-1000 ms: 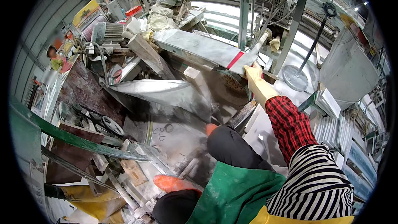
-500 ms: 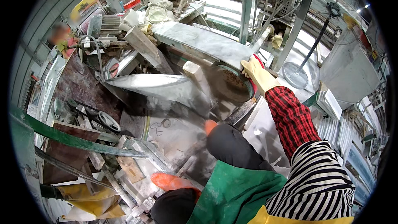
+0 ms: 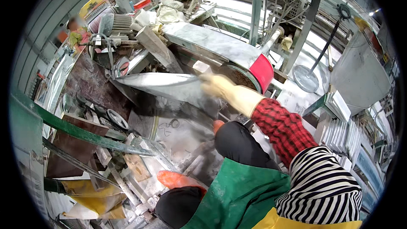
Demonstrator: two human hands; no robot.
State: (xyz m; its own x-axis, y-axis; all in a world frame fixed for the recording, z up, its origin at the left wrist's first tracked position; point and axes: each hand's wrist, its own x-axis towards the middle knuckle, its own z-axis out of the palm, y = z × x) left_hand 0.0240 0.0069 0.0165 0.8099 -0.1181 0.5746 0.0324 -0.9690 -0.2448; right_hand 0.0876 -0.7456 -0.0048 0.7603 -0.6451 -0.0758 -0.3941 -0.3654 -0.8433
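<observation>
My right hand, in a cream rubber glove, reaches left over the right end of a pale, dusty sheet. Its fingers are smeared by motion, so I cannot tell whether they grip anything. Just behind the fingers is a pale squared block. To the right of the hand stands a round, green-rimmed drum-like part with a brown, rough inside. Against its right side is a curved red sheet. My left hand is outside the picture.
A long grey slab-topped beam crosses behind the hand. A green rail runs along the left, near a belt pulley. Stacked pale tiles stand at right. Another person is at the far left.
My right hand has moved left, from the red sheet at the drum's rim to the pale sheet's end. More of the red sheet now shows. The whole view has shifted slightly.
</observation>
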